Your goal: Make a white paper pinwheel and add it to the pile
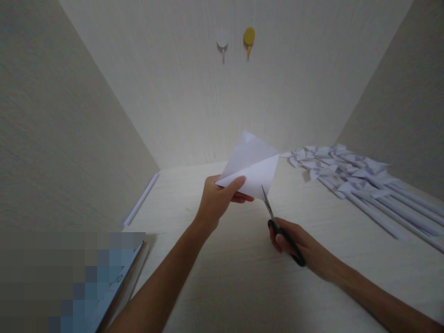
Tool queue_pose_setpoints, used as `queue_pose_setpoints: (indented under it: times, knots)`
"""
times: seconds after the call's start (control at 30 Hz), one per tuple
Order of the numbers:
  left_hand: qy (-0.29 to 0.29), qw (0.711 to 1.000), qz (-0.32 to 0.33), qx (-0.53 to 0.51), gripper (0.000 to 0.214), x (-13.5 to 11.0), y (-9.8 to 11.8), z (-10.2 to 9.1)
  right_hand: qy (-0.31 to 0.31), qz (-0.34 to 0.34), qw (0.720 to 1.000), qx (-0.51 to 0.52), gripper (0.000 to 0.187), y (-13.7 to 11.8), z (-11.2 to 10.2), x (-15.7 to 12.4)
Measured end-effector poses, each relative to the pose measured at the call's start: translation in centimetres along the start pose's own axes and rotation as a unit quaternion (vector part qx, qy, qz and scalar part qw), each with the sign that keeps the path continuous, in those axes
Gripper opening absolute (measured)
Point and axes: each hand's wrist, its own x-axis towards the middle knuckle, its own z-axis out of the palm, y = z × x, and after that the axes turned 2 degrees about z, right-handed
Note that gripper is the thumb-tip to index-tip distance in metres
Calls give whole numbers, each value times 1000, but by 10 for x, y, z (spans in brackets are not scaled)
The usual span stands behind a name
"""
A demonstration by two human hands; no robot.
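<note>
My left hand point(218, 200) pinches a folded white paper point(251, 164) by its lower left corner and holds it up above the pale desk point(243, 277). My right hand point(294, 243) grips black-handled scissors point(274, 217) just below and to the right of the paper. The scissor blades point up and their tip touches the paper's lower edge.
A pile of folded white paper pinwheels on rolled paper sticks point(360, 185) lies at the right of the desk. One rolled paper tube point(140, 200) lies along the left wall. A blue-covered book point(114, 286) sits at the lower left. Two hooks, white point(222, 40) and yellow point(249, 38), hang on the back wall.
</note>
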Motion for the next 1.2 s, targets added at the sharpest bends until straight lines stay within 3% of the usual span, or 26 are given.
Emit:
queue_pose_setpoints:
  times: [1.2]
  knots:
    - [4, 1000, 3, 8, 24, 1, -1, 0, 25, 13, 1000, -5, 38, -3, 2, -1]
